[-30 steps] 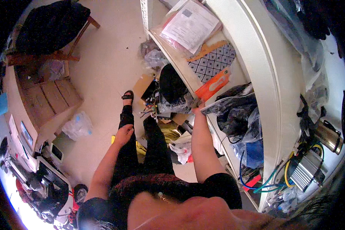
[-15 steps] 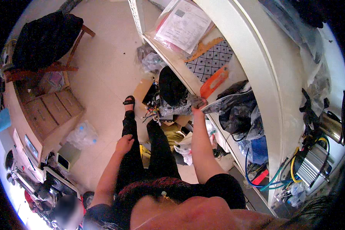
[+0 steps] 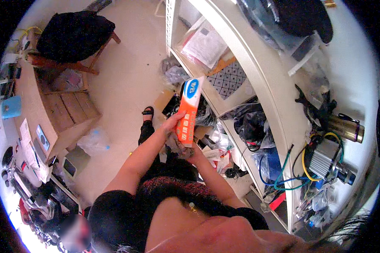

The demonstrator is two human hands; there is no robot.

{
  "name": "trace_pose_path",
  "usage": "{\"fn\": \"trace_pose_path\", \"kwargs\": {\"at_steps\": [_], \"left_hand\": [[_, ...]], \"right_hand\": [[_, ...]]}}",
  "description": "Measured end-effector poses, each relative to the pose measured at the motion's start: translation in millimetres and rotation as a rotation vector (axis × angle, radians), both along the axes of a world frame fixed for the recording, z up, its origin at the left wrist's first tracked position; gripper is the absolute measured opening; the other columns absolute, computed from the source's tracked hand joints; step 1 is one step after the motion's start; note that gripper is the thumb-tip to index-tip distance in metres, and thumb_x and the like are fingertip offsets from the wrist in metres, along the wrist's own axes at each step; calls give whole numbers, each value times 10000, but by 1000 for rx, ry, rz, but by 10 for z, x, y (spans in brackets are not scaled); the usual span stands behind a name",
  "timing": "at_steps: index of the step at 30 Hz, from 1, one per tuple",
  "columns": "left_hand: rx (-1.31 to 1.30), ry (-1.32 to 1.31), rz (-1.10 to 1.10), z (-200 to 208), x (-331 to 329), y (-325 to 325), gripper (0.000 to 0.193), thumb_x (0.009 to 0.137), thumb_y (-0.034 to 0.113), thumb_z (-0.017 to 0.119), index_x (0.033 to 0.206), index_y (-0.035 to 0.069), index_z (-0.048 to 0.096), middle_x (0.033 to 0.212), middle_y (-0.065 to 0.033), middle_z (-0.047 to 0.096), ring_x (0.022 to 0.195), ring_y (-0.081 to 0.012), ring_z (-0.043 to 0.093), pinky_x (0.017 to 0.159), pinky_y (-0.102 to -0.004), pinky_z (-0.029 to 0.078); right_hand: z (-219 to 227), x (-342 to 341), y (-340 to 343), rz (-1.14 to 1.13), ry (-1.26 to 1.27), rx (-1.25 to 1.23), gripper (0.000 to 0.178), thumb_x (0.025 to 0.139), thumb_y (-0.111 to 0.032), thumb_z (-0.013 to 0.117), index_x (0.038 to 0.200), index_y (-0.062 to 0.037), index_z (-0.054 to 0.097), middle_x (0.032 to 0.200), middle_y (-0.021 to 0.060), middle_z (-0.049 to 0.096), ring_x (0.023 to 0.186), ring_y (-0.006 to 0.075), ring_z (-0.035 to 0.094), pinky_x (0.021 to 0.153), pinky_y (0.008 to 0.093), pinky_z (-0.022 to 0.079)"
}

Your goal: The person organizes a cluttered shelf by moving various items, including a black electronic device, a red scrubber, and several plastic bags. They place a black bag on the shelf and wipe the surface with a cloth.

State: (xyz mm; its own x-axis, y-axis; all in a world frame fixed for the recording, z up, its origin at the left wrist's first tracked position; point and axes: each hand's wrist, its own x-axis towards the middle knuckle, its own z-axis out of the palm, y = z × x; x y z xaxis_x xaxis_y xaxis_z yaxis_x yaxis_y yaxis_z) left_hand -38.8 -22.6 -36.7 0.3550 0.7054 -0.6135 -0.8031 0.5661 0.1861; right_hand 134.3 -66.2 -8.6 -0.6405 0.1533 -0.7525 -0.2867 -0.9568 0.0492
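A long orange and white carton (image 3: pixel 188 118) with a blue oval is held up in front of my body, tilted with its white end away from me. My left hand (image 3: pixel 173 121) is closed on the carton's left side. Below it, at the carton's near end, my right hand (image 3: pixel 191 154) is closed around a crumpled grey cloth (image 3: pixel 178 145), which bunches against the carton. My right fingers are mostly hidden by cloth and carton.
To my right, white metal shelves (image 3: pixel 257 76) hold papers (image 3: pixel 204 47), a patterned sheet (image 3: pixel 227 80) and black plastic bags (image 3: pixel 249 124). Cluttered bags and cables lie on the floor by the shelves. At left are a wooden desk (image 3: pixel 69 109) and a chair draped in black (image 3: pixel 74 38).
The orange item that lay on the shelf is gone from there, and the carton is now before me. My left hand has come up to grip it; my right hand has drawn back with the cloth.
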Motion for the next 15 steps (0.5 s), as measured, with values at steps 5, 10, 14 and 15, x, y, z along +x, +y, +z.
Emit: {"fn": "trace_pose_path", "kwargs": {"at_steps": [5, 10, 14, 15], "left_hand": [[91, 336, 38, 634, -265, 222, 340, 817, 191, 575, 1096, 43, 449, 947, -87, 599, 759, -186, 611, 664, -348, 517], [259, 689, -109, 1164, -502, 337, 375, 809, 159, 573, 1145, 62, 437, 922, -66, 598, 819, -169, 586, 697, -343, 493], [659, 1083, -304, 1469, -541, 228, 425, 804, 143, 567, 1194, 66, 416, 971, -63, 588, 815, -147, 569, 734, -313, 468], [785, 1180, -245, 1456, -542, 146, 429, 805, 137, 563, 1200, 62, 413, 990, -62, 584, 822, -141, 563, 746, -307, 460]], "right_hand": [[698, -48, 277, -92, -549, 477, 299, 817, -222, 548, 1062, -60, 492, 952, 50, 564, 816, 189, 556, 713, 332, 464], [1353, -267, 620, -206, -784, 1218, 365, 819, -193, 548, 1121, -12, 450, 1100, 98, 503, 966, 210, 501, 814, 306, 408], [1880, -748, 820, 237, -885, 1972, 317, 759, -112, 571, 1055, -31, 494, 1059, 129, 499, 938, 292, 503, 792, 362, 420], [1923, -816, 920, 352, -914, 2095, 317, 739, -98, 579, 1039, -34, 501, 1038, 132, 499, 921, 307, 502, 784, 374, 423]]}}
